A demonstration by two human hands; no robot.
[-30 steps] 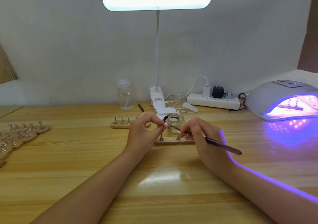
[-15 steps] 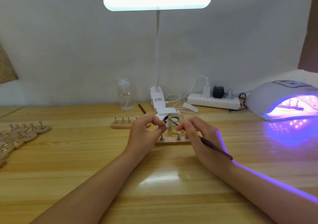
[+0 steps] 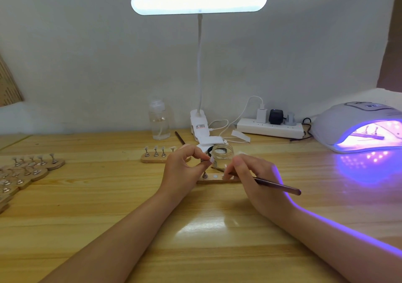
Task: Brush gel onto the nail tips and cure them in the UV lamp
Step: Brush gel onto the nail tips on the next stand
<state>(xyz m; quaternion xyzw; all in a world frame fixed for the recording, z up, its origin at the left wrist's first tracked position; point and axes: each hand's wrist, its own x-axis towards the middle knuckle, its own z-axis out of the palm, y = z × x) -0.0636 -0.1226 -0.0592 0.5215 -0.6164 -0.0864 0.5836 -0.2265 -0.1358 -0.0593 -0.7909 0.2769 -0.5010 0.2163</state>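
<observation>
My left hand [image 3: 183,169] pinches a small nail tip on its stand [image 3: 210,159] between thumb and fingers, just above a wooden holder strip [image 3: 217,181]. My right hand [image 3: 253,177] grips a thin dark brush [image 3: 276,185]; its bristle end [image 3: 215,169] points left, below the held tip. A small glass jar [image 3: 221,155] stands right behind both hands. At the right, the white UV lamp [image 3: 352,122] glows purple with a strip of nail tips [image 3: 367,133] inside.
Another wooden strip with several nail tips [image 3: 155,155] lies behind my left hand. More round wooden stands [image 3: 28,170] cluster at the left edge. A clear bottle [image 3: 159,120], desk lamp base [image 3: 199,124], power strip [image 3: 269,128] and a spare brush [image 3: 180,138] line the back.
My right hand dropped slightly, bringing the brush tip down from jar height to below the held nail tip. My left hand stayed almost still.
</observation>
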